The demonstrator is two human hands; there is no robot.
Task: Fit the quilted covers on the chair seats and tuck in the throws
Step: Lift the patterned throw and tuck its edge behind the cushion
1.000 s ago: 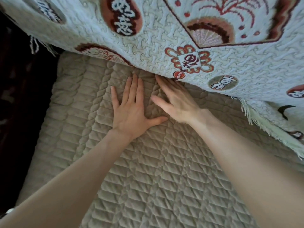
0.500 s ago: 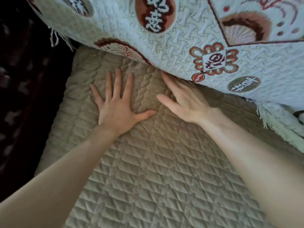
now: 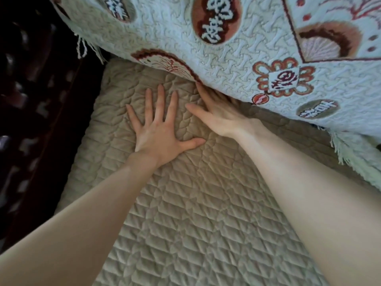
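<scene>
A beige quilted cover (image 3: 195, 213) lies over the chair seat and fills the lower middle of the view. My left hand (image 3: 160, 133) presses flat on it with fingers spread. My right hand (image 3: 218, 114) lies beside it, fingers straight, their tips slid under the lower edge of the pale patterned throw (image 3: 237, 48) that hangs over the chair back. The throw's edge hides those fingertips. A small crease shows in the cover between my thumbs.
Dark carved wood of the chair frame (image 3: 41, 100) runs down the left side. The throw's white fringe (image 3: 346, 153) hangs at the right edge over the cover, and a few tassels (image 3: 82, 48) dangle at the upper left.
My left hand has slid left across the cover, away from the right hand, spreading its fingers. The right hand stays at the throw's edge. The view shifted so the throw sits lower right.
</scene>
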